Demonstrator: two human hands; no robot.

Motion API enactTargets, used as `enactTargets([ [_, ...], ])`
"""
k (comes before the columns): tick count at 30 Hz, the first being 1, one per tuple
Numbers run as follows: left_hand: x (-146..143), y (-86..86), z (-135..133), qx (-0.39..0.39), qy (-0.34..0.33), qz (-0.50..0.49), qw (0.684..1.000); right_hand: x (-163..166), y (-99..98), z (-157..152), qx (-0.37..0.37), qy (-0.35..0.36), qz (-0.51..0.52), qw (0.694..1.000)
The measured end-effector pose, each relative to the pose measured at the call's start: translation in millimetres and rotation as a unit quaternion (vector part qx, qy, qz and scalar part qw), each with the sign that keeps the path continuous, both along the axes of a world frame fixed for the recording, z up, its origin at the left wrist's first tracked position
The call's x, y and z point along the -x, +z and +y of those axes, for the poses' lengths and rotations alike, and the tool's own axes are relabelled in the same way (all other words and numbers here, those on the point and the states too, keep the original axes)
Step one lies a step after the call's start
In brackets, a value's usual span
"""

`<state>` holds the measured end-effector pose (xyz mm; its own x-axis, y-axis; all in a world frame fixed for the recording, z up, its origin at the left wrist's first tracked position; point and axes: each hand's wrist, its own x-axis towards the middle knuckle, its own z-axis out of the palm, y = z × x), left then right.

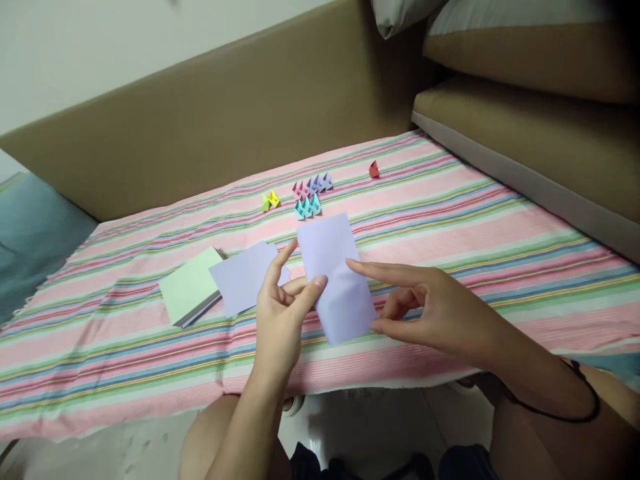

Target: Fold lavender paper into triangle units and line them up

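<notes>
A rectangular sheet of lavender paper (337,280) is held up over the striped cloth, its long side running away from me. My left hand (285,293) pinches its left edge, thumb on top and the other fingers partly hidden behind. At the right edge is my right hand (410,297), with its thumb at the lower right corner and its index fingertip touching the paper's face. More lavender paper (245,277) lies just left of my left hand. Beside that is a stack of paper with a pale green sheet (193,283) on top.
Small folded paper pieces stand farther back: yellow (271,201), pink (301,191), purple (320,183), teal (307,207) and a lone red one (374,169). Behind the striped cloth (125,353) rises a brown backrest (225,120). Cushions (530,133) are piled at right; a blue pillow (40,233) sits left.
</notes>
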<state>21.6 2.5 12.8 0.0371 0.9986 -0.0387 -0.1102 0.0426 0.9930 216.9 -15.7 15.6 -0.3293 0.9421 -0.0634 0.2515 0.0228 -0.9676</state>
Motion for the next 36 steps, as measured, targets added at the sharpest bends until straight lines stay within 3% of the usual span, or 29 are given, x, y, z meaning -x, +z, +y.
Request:
enactTargets([
  [6,15.7,6.2,7.7,0.092,-0.06,-0.031,0.993,1.3,-0.5,-1.3,-0.05,0.008,-0.019,0.999],
  [18,24.0,8.2,6.2,0.083,-0.058,0.004,0.995,3.6,-3.3,-1.3,-0.078,0.012,-0.042,0.996],
  [23,21.1,6.9,7.1,0.109,-0.11,0.008,0.988,1.5,-1.6,-2.0,-0.065,0.003,-0.039,0.997],
  [36,17.2,4.3,7.7,0.095,-0.065,0.034,0.993,-3.2,-1.1,-0.7,-0.024,0.016,-0.023,0.999],
])
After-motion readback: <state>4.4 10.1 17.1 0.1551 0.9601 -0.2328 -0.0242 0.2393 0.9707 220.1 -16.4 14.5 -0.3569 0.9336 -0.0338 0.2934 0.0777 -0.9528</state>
